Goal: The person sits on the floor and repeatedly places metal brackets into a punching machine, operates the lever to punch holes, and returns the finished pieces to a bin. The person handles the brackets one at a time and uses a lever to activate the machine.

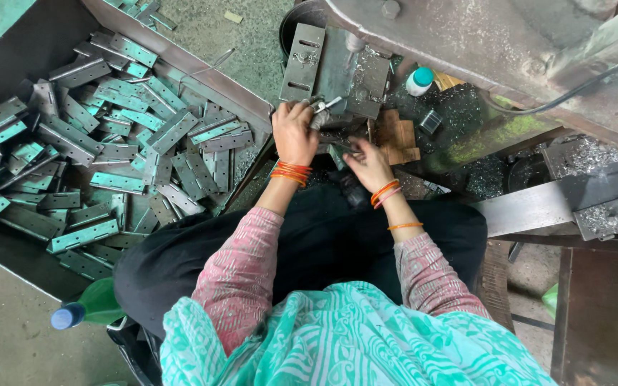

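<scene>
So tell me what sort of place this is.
Probably a small metalworking shop: a tray heaped with drilled metal hinge plates, a drill press over the jig, and metal swarf nearby.

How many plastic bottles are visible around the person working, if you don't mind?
2: a green bottle with a blue cap at lower left by the knee, and a small white bottle with a teal cap on the machine. Others may be hidden.

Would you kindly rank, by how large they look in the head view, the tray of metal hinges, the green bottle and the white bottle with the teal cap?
1. Tray of metal hinges
2. Green bottle, partly hidden
3. White bottle
</scene>
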